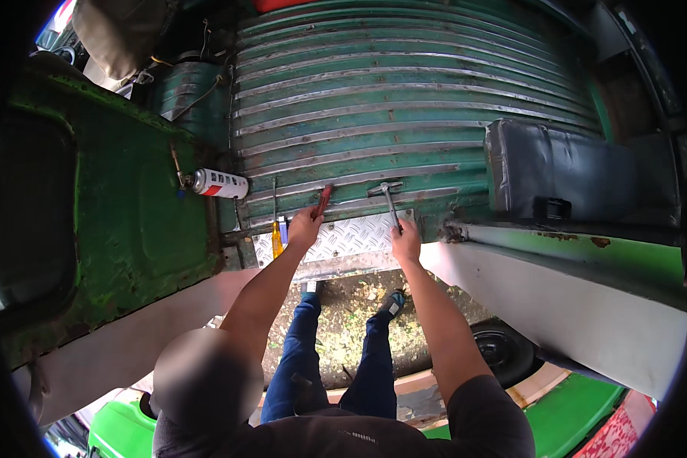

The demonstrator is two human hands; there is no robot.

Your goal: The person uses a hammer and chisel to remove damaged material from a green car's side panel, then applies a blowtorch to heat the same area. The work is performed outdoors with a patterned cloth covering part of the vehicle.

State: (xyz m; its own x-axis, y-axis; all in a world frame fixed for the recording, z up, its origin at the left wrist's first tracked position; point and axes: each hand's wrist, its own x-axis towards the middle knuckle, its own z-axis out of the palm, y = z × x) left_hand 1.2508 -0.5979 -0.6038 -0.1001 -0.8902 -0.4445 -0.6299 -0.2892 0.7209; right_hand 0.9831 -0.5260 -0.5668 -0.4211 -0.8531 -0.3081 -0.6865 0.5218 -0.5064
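My left hand (304, 227) is closed on a red-handled tool (324, 196), raised at the front of the ribbed green metal bed (374, 84). My right hand (404, 240) grips the shaft of a grey metal tool (390, 199) with a crosswise head. Between and below them lies a silver tread plate (355, 233). Just left of my left hand are a yellow-handled screwdriver (277, 238) and a small blue item (283, 225). A white spray can (223, 184) with a metal nozzle lies on its side farther left.
A rusty green door (107, 229) stands at the left. A dark padded cushion (561, 168) is at the right, above a green and white body panel (557, 282). A khaki bag (111, 34) is at the top left. My legs stand on leaf-littered ground (332, 313), near a black wheel (496, 351).
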